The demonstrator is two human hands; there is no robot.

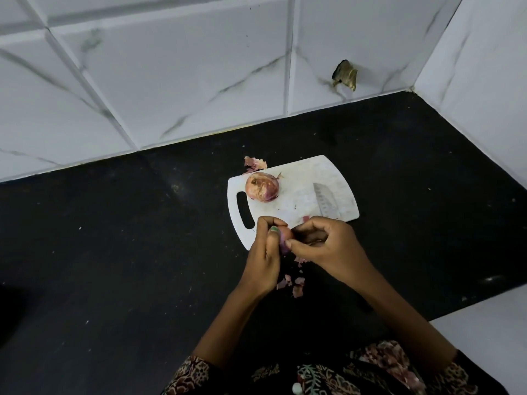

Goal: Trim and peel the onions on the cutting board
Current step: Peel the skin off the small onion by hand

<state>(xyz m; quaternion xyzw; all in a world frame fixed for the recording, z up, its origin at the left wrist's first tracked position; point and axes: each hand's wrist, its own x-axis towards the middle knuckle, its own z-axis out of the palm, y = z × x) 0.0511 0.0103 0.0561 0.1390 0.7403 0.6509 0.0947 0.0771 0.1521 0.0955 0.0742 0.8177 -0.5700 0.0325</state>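
Both hands work just off the near edge of the white plastic cutting board with a slot handle [296,195], over the black stone countertop [114,252], probably so loose skin drops clear of the cutting area. The left hand [263,260] has fingers and thumb curled round a small purple-pink onion [285,236], steadying it. The right hand [328,246] pinches at the same onion with thumb and fingertips, likely pulling a strip of skin; the exact grip point is hidden behind the fingers, so I can't confirm what it has hold of.

Pinkish papery skin scraps [293,283] lie on the countertop directly below the hands, consistent with peeling in the air rather than on the board.

A second, larger round red onion with dry skin on [261,186] sits near the board's far-left corner, beside the slot, parked out of the way and looking unpeeled. More pink skin flakes [254,163] lie just off the board's far edge.

A steel knife blade with dimpled face [326,201] lies flat near the board's right edge, tip pointing away from the person; its handle is hidden behind the right hand. Set down since peeling needs both hands.

No brands, labels or readable writing anywhere.
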